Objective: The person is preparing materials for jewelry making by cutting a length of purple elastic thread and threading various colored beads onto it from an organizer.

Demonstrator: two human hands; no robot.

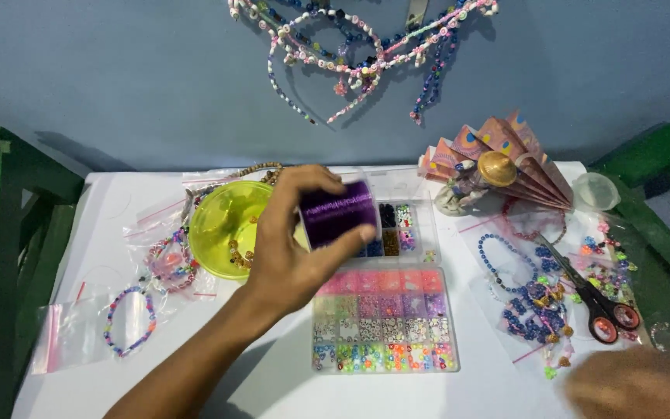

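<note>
Above the middle of the white table [102, 233], the left hand [292, 248] has its grip clasped around a spool of purple thread [337, 213], held over a clear bead organizer [385, 322] beside a yellow-green bowl [222, 221]. At the table's near right corner, the right hand [637, 384] is blurred, so its grip cannot be told; red-handled scissors [595, 299] lie just beyond it.

The spool [337, 215] is showing purple, the bowl [222, 221] yellow-green, the bead box [384, 320] pink and mixed colours, the wall [118, 77] blue.

Head camera looks down and forward, close over the white table [498, 388]; blue wall [118, 77] behind.
</note>
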